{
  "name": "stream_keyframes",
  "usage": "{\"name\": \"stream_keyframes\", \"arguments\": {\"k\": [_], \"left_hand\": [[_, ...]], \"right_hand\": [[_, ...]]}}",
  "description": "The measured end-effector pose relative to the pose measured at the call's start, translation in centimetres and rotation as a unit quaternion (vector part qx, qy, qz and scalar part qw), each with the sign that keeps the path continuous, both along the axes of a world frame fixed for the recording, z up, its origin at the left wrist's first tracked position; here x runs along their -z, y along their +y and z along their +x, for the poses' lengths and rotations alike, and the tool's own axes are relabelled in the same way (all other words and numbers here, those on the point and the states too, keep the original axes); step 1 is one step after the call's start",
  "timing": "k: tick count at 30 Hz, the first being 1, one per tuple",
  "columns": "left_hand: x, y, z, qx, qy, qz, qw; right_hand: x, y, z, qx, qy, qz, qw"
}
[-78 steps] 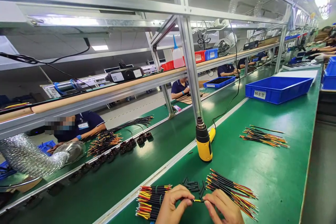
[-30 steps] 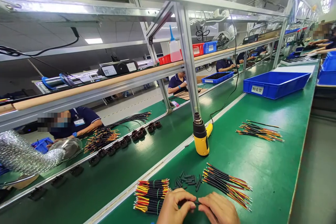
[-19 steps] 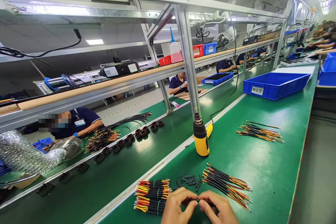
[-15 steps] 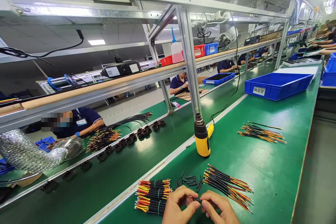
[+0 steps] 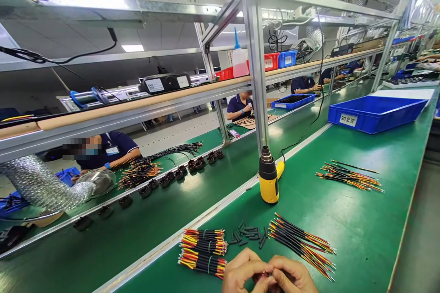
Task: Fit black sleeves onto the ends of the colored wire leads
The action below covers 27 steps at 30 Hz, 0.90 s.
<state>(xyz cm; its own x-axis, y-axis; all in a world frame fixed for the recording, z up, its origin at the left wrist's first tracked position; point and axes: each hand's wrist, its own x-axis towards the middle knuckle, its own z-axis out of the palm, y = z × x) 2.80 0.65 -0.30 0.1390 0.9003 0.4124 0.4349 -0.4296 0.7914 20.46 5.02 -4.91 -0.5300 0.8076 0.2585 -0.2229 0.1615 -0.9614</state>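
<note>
My left hand and my right hand meet at the bottom edge, fingertips pinched together on a small wire piece that barely shows between them. Just left of my left hand lie bundled red, yellow and black wires. A pile of short black sleeves sits ahead of my hands. A loose fan of coloured wires lies right of my right hand. A yellow heat gun stands nozzle-up farther ahead.
Another wire bunch lies farther right on the green bench. A blue bin stands beyond. A conveyor carries black parts on the left. People in dark blue shirts work across it, under a metal shelf frame.
My hands have drawn closer together and lower in view, fingertips now pressed around the small wire piece. The camera has shifted slightly; parts on the conveyor have moved along.
</note>
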Motion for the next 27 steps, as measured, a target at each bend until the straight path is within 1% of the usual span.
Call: {"name": "stream_keyframes", "arguments": {"k": [3,6,8,9,10,11,12,13,14,15,16,17,18,19,20,21,22,23,25,26,27], "left_hand": [[0.4,-0.3,0.2,0.0,-0.012,-0.006,1.0],[0.6,-0.2,0.3,0.015,-0.011,-0.011,1.0],[0.0,0.1,-0.1,0.028,-0.016,-0.03,0.999],[-0.5,0.3,-0.5,0.024,-0.02,-0.048,0.998],[-1.1,0.6,-1.0,0.007,-0.017,-0.069,0.997],[-1.8,0.9,-1.6,-0.025,-0.004,-0.088,0.996],[-2.5,1.3,-2.1,-0.065,0.024,-0.101,0.993],[-3.0,1.6,-2.7,-0.107,0.067,-0.106,0.986],[-3.3,2.0,-3.0,-0.138,0.12,-0.106,0.977],[-3.4,2.3,-3.1,-0.153,0.173,-0.105,0.967],[-3.3,2.7,-2.9,-0.154,0.216,-0.106,0.958],[-2.9,3.0,-2.5,-0.144,0.248,-0.111,0.952],[-2.3,3.3,-1.9,-0.132,0.268,-0.117,0.947],[-1.6,3.7,-1.1,-0.121,0.279,-0.123,0.945],[-1.0,4.0,-0.2,-0.114,0.287,-0.127,0.943],[-0.3,4.3,0.6,-0.111,0.295,-0.131,0.94],[0.1,4.7,1.3,-0.11,0.302,-0.134,0.937],[0.5,5.0,1.8,-0.11,0.308,-0.138,0.935],[0.9,5.5,2.2,-0.105,0.315,-0.146,0.932],[0.9,5.7,2.2,-0.1,0.316,-0.148,0.932],[0.9,5.7,2.1,-0.094,0.317,-0.15,0.932]], "right_hand": [[0.0,0.0,0.1,0.018,-0.011,0.044,0.999],[-0.1,-0.1,0.0,0.014,-0.018,0.056,0.998],[-0.4,0.1,0.3,0.027,-0.038,0.077,0.996],[-0.5,0.4,0.5,0.053,-0.061,0.097,0.992],[-0.7,0.9,1.0,0.095,-0.091,0.124,0.984],[-0.8,1.4,1.6,0.149,-0.13,0.158,0.967],[-0.8,2.2,2.3,0.212,-0.177,0.196,0.941],[-0.8,3.0,3.0,0.275,-0.228,0.234,0.904],[-0.6,3.8,3.7,0.326,-0.279,0.272,0.861],[-0.5,4.6,4.4,0.362,-0.325,0.307,0.818],[-0.3,5.3,5.0,0.383,-0.362,0.339,0.779],[-0.2,5.9,5.4,0.394,-0.388,0.367,0.748],[-0.2,6.2,5.7,0.399,-0.401,0.39,0.727],[-0.3,6.2,5.9,0.4,-0.404,0.406,0.716],[-0.5,6.0,5.8,0.397,-0.4,0.414,0.715],[-0.6,5.5,5.6,0.386,-0.392,0.414,0.726],[-0.5,4.7,5.2,0.36,-0.385,0.406,0.747],[-0.3,3.9,4.5,0.317,-0.378,0.394,0.775],[1.2,2.0,2.5,0.189,-0.352,0.387,0.831],[2.3,1.1,1.2,0.121,-0.336,0.391,0.848],[3.7,0.3,-0.2,0.069,-0.304,0.413,0.856]]}}
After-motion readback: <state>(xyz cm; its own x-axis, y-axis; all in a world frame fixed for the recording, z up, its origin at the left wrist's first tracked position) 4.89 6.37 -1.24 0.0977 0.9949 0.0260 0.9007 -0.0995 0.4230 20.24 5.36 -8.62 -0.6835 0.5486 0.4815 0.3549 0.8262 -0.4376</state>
